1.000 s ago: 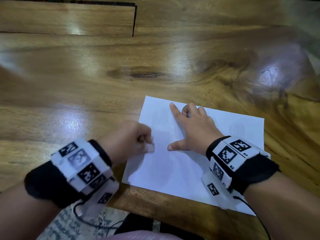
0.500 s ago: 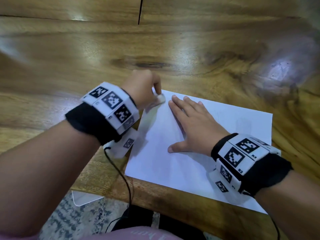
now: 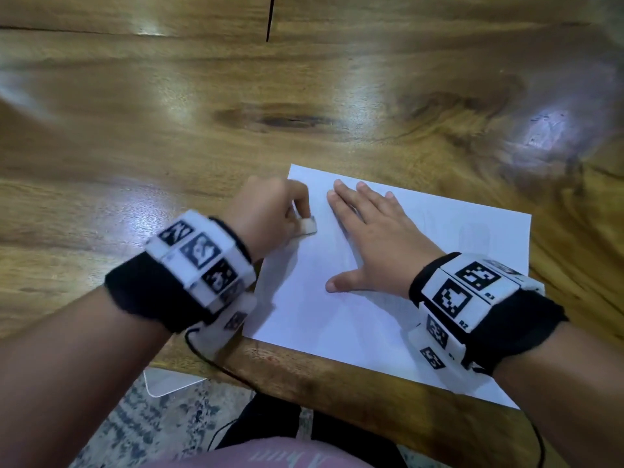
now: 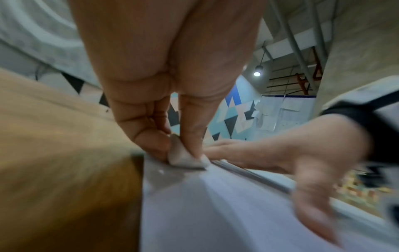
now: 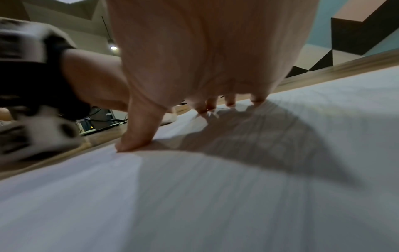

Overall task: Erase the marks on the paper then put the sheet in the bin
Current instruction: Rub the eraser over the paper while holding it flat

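White paper [image 3: 388, 298], a single sheet, lies flat on the glossy wooden table [image 3: 169, 130] near its front edge, turned a little so that its far left corner points toward 12 o'clock. The left hand [image 3: 266, 211] sits at about 10 o'clock on the sheet, just inside the left edge. Its fingers are curled and its thumb and fingertips pinch a small white eraser [image 3: 308, 227]. In the left wrist view the eraser [image 4: 183, 156] is pressed down onto the paper [image 4: 215, 213] just inside the edge, with a few pale crumbs beside it on the sheet.

The right hand [image 3: 374, 244] lies spread on the middle of the sheet, fingers straight and pointing toward 11 o'clock, thumb stretched out toward 8 o'clock; it holds nothing and presses the paper flat. The right wrist view shows the thumb tip and fingertips [image 5: 208, 106] touching the paper [image 5: 215, 196], with the palm arched slightly above it. The two hands are close together, the eraser just left of the right forefinger.

Faint grey pencil marks [image 3: 472, 238] show at 2 o'clock on the sheet, too pale to read. Both wrists wear black bands carrying white blocks with black square patterns. No bin is in view.
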Action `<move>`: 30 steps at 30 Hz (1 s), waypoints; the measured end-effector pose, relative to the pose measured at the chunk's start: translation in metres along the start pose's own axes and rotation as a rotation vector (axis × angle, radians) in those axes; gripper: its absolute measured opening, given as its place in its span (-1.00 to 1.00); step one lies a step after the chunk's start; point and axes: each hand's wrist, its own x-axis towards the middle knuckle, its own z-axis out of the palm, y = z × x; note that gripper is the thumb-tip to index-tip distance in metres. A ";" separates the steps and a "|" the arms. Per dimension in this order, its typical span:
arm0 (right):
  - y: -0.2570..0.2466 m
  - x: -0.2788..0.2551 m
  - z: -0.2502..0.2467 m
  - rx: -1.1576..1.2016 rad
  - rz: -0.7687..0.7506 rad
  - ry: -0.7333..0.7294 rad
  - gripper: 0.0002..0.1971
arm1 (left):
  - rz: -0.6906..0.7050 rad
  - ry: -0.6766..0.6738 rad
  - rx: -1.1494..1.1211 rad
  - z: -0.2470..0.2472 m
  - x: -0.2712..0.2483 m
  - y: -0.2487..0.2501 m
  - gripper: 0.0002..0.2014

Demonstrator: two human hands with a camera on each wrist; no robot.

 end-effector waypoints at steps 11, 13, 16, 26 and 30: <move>0.000 0.000 -0.001 0.003 -0.001 -0.015 0.22 | 0.102 -0.116 -0.035 0.018 -0.047 -0.010 -0.83; 0.000 0.000 -0.001 0.005 -0.001 -0.011 0.21 | 0.067 -0.023 -0.033 0.012 -0.015 -0.004 -0.90; -0.001 0.000 -0.001 0.007 0.001 -0.011 0.21 | 0.017 0.046 -0.018 0.011 0.008 0.005 -0.93; 0.011 -0.006 -0.004 0.055 0.008 -0.043 0.27 | 0.074 -0.002 -0.002 0.035 -0.062 -0.007 -0.81; 0.034 -0.028 -0.013 0.106 0.146 -0.038 0.28 | 0.052 -0.002 0.008 0.036 -0.062 -0.005 -0.82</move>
